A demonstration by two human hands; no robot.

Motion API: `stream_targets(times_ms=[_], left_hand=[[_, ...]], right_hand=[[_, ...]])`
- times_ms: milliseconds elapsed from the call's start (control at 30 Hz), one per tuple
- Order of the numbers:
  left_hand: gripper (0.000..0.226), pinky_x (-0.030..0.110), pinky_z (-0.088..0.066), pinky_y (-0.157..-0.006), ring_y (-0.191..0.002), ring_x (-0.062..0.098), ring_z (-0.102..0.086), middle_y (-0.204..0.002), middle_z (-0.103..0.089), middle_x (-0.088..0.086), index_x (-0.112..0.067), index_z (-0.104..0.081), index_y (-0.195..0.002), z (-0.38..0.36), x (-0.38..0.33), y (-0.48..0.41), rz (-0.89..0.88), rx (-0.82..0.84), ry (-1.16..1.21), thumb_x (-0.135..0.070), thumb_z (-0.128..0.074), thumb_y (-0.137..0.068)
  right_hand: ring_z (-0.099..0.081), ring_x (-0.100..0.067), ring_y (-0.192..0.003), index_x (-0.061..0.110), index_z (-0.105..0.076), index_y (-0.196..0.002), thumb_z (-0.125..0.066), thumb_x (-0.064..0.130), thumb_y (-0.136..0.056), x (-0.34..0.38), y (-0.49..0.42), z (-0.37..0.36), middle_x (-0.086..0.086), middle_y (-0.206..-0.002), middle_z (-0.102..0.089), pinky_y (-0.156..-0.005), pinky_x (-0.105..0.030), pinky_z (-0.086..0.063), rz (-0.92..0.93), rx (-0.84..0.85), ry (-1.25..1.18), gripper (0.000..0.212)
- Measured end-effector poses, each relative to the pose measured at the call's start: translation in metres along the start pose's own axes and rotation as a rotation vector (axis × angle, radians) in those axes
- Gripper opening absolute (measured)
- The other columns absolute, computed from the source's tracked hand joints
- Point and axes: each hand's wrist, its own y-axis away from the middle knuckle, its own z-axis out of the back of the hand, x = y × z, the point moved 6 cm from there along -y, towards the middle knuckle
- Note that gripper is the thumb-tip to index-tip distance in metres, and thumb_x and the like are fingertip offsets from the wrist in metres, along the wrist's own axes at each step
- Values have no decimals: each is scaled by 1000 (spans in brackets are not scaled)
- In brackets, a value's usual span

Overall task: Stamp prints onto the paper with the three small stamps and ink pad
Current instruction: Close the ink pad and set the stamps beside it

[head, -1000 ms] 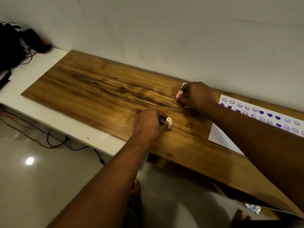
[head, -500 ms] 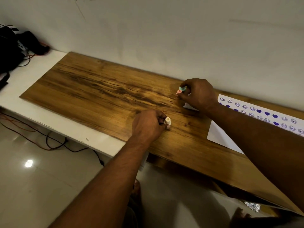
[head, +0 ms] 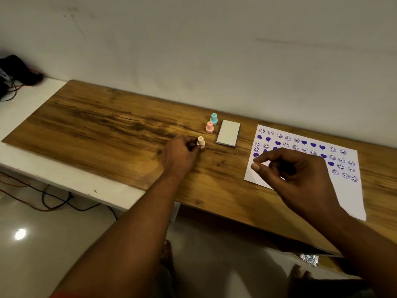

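Observation:
A white paper (head: 352,196) covered with purple smiley and heart prints lies at the right of the wooden board. A closed white ink pad (head: 228,133) sits left of it. Beside the pad stand a teal stamp (head: 214,118) and a pink stamp (head: 209,127), both upright. My left hand (head: 179,154) pinches a cream stamp (head: 200,142) that stands on the board. My right hand (head: 294,175) hovers above the paper's left part with loosely curled fingers and holds nothing.
The wooden board (head: 96,130) lies on a white shelf (head: 28,100) against a pale wall. Dark gear with cables (head: 12,72) sits at the far left. More cables (head: 53,201) trail on the glossy floor below. My feet show near the bottom edge.
My right hand let go of the teal and pink stamps beside the ink pad and drew back over the paper. The left hand stayed on the cream stamp.

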Motion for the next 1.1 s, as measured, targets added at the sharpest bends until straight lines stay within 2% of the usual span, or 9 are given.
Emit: stream_targets(times_ms=[133,233,300,433,500,567,700,833,1100], left_hand=[[33,31,-43,-73,-94,15,-69,-102,-77,-10,-38,-78,-114,-8,-8,0,-58,-74,-29,-57,-76,-87],[32,38,-48,-84,-95,16,-69,-101,-77,-10,-36,-79,-113,-16,-14,-3,-100,-83,-27,-56,-75,-88],[35,38,-42,-84,-97,16,-67,-100,-77,-10,-37,-78,-113,-19,-14,-6,-101,-89,-30,-59,-74,-87],[39,36,-32,-84,-98,16,-64,-102,-75,-10,-37,-77,-117,-24,-12,-11,-106,-81,-40,-61,-72,-87],[39,37,-32,-85,-99,16,-64,-103,-75,-10,-37,-77,-118,-24,-12,-11,-106,-76,-31,-61,-72,-87],[39,37,-32,-87,-101,16,-64,-105,-75,-10,-38,-76,-119,-25,-11,-12,-106,-65,-24,-61,-72,-88],[38,41,-36,-93,-106,17,-65,-108,-76,-9,-37,-76,-119,-24,-10,-13,-92,-49,0,-58,-74,-88],[41,35,-29,-89,-109,16,-64,-111,-76,-9,-37,-76,-121,-24,-11,-12,-69,-43,2,-59,-74,-87],[41,34,-27,-90,-108,15,-63,-111,-76,-9,-36,-75,-121,-22,-13,-10,-62,-43,5,-57,-77,-86]], right_hand=[[-68,-17,-67,29,-80,-101,-78,39,-89,-11,3,15,6,-67,-67,-66,-21,-55,-22,-12,13,16],[-66,-18,-64,30,-80,-100,-77,39,-90,-15,0,21,6,-67,-66,-64,-17,-51,-11,-13,0,14],[-67,-18,-66,31,-79,-99,-77,39,-90,-20,-1,23,6,-68,-67,-64,-17,-51,-4,-7,8,12],[-66,-13,-77,33,-77,-106,-76,45,-91,-41,-3,33,12,-74,-69,-71,-32,-54,-3,-73,156,19],[-64,-11,-94,32,-72,-119,-76,51,-90,-60,-7,41,13,-95,-72,-87,-48,-54,-51,-122,346,35],[-63,-26,-116,29,-67,-131,-76,57,-87,-83,-8,50,6,-117,-73,-101,-61,-46,-163,-126,495,53],[-54,-33,-131,27,-61,-139,-77,59,-83,-116,-2,62,3,-132,-70,-107,-61,-33,-300,-121,556,66],[-57,-33,-130,27,-57,-141,-77,61,-83,-126,-1,69,4,-130,-71,-107,-63,-33,-325,-129,546,70],[-56,-32,-131,27,-57,-143,-75,61,-84,-121,-5,65,3,-131,-70,-105,-60,-34,-292,-118,534,71]])
